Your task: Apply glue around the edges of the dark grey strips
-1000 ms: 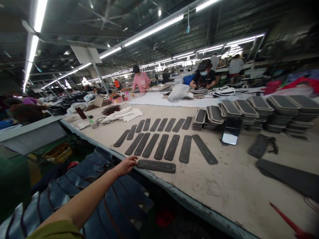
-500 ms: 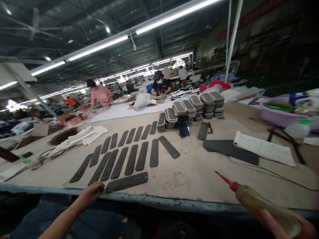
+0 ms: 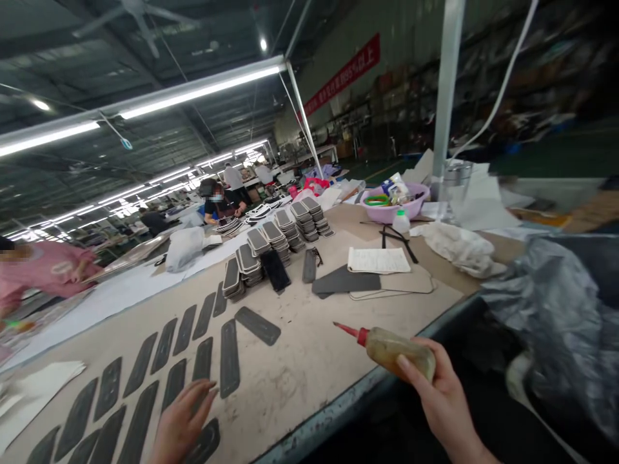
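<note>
Bottle of yellowish plastic (image 3: pixel 397 352), red-nozzled, is clasped in the right hand (image 3: pixel 443 386)'s grip over the tan counter (image 3: pixel 300 370); dark-grey oblong strips (image 3: pixel 229 357) are partly covered by the left hand (image 3: pixel 184 415), its grip unclear.

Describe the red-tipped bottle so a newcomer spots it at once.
Start at the big beige table and follow its near edge to the right hand. It holds a murky yellowish bottle, tip toward the picture's left. Its pointed red nozzle sets it apart from the green-capped bottle farther back.
</note>
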`<action>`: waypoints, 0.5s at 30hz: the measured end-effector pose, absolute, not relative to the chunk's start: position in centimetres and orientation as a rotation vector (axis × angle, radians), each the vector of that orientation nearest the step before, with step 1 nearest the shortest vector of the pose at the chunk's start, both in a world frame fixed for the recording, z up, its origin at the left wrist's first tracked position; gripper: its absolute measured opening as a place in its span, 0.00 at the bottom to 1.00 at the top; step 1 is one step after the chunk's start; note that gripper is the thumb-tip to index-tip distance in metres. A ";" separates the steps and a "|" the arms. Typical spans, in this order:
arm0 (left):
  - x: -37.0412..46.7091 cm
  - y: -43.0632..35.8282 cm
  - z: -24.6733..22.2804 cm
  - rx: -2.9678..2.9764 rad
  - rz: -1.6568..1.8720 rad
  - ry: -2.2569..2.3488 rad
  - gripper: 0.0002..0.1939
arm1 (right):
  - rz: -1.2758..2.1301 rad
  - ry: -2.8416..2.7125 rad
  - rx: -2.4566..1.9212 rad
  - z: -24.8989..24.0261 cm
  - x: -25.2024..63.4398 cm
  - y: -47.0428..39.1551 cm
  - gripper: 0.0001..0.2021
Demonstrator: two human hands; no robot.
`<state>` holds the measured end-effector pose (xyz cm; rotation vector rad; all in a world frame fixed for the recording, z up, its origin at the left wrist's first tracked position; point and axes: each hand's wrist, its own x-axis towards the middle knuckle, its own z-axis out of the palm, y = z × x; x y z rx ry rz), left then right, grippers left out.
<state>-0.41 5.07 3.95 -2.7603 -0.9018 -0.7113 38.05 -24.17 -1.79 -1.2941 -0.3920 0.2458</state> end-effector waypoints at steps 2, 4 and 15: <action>7.9 5.5 3.4 -2.859 -0.767 -0.753 0.14 | 0.254 -0.354 -1.268 -1.6 38.2 -24.6 0.22; 15.9 6.2 3.0 -2.934 -0.711 -0.639 0.14 | 0.266 -0.313 -1.265 -1.3 38.5 -25.0 0.22; 37.5 10.5 -0.2 -3.075 -0.177 -0.315 0.15 | 0.294 -0.119 -1.152 -1.2 40.3 -26.4 0.26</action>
